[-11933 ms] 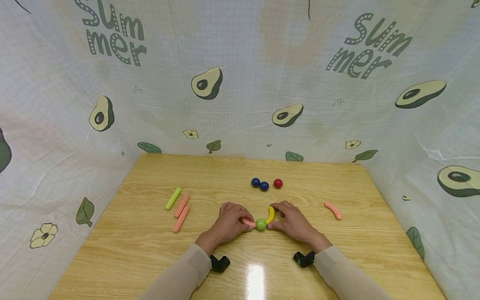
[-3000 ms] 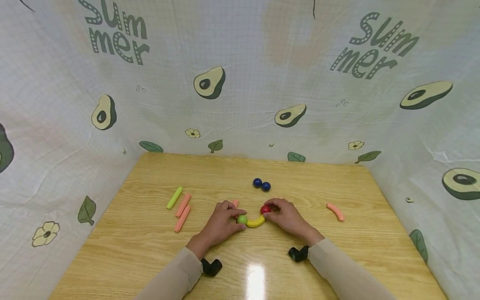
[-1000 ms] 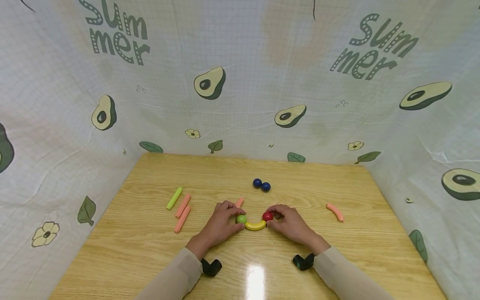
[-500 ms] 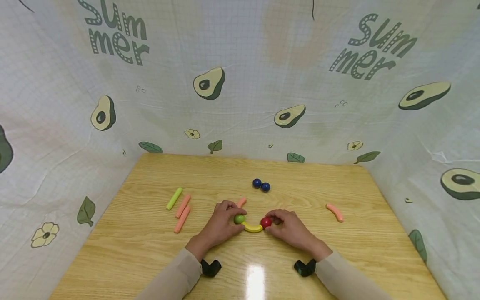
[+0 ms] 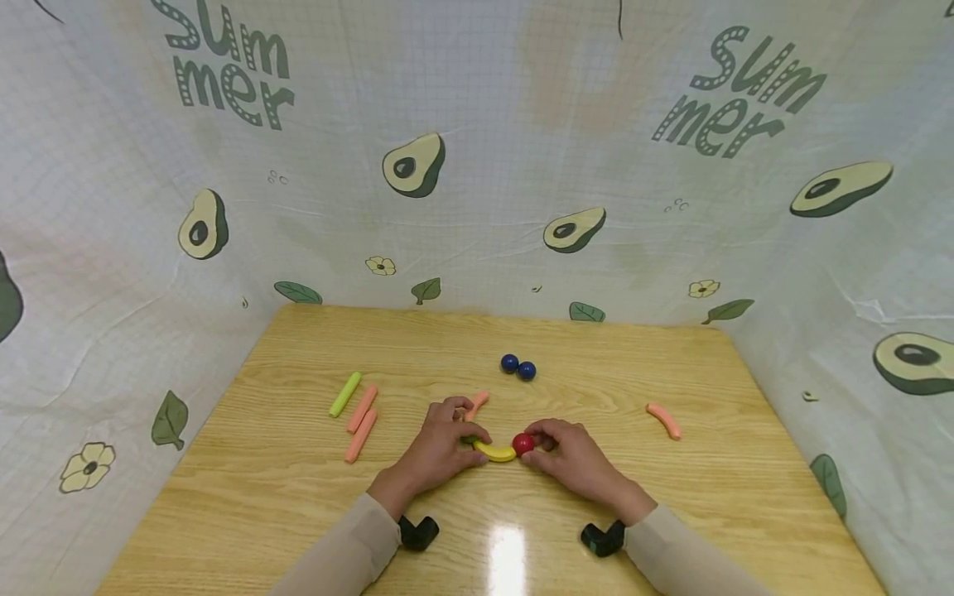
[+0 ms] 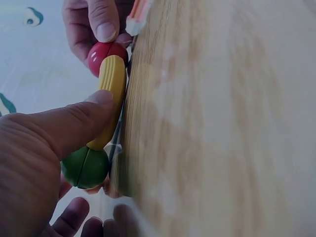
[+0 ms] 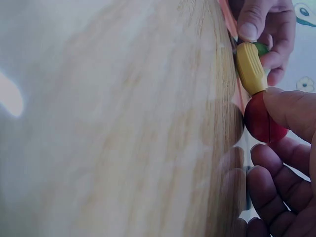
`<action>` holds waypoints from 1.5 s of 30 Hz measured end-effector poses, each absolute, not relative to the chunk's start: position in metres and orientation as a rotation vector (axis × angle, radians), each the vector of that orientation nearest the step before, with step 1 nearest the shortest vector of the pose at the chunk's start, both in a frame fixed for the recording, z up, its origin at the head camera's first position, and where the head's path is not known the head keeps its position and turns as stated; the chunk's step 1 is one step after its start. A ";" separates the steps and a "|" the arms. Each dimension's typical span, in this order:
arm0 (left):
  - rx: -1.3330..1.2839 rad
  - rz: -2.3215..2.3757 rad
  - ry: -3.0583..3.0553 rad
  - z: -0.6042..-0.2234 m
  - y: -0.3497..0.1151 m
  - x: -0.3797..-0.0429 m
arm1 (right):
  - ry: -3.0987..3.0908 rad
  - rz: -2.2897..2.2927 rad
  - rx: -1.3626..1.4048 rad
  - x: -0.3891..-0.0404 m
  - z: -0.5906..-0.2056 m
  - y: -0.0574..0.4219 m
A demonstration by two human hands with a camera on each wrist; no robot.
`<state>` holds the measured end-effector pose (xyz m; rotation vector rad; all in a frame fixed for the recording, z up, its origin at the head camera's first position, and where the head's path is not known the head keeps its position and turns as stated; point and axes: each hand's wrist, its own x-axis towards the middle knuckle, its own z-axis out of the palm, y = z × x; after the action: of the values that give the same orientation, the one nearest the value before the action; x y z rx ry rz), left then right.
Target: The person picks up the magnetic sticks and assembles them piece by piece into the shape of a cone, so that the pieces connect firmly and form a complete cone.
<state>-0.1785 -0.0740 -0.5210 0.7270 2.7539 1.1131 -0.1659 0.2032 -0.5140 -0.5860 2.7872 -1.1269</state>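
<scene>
A short curved yellow stick (image 5: 498, 454) joins a red ball (image 5: 523, 444) to a green ball (image 6: 85, 167) low over the table's middle. The left hand (image 5: 436, 443) holds the green ball, which its fingers mostly cover in the head view; its thumb lies across the yellow stick's end in the left wrist view. Between thumb and fingers, the right hand (image 5: 574, 459) pinches the red ball. A curved pink stick (image 5: 479, 402) sticks up behind the left fingers; its lower end is hidden, so whether it touches the green ball I cannot tell.
Two dark blue balls (image 5: 517, 367) lie farther back on the wooden table (image 5: 611, 364). On the left are a straight lime stick (image 5: 345, 394) and two straight pink sticks (image 5: 361, 422). Another curved pink stick (image 5: 663, 420) lies right. A printed cloth (image 5: 477, 165) surrounds the table.
Since the oldest frame, the red ball has come from the back to the yellow stick's free end, held by the right hand. Lately it moved slightly left and nearer; the green ball slid under the left fingers.
</scene>
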 end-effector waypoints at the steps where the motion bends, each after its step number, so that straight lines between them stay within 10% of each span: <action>1: 0.739 1.103 2.760 -0.521 -0.074 -0.179 | 2.786 -1.134 -0.588 -0.166 -0.514 0.203; 21: 0.750 1.132 2.795 -0.525 -0.072 -0.179 | 2.795 -1.234 -0.453 -0.166 -0.509 0.222; 45: 0.742 1.100 2.798 -0.525 -0.072 -0.180 | 3.121 -1.106 0.131 -0.158 -0.492 0.360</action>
<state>-0.1798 -0.0715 -0.5250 0.7423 2.7983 1.0996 -0.1576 0.3598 -0.4917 0.1305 3.1208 -1.1057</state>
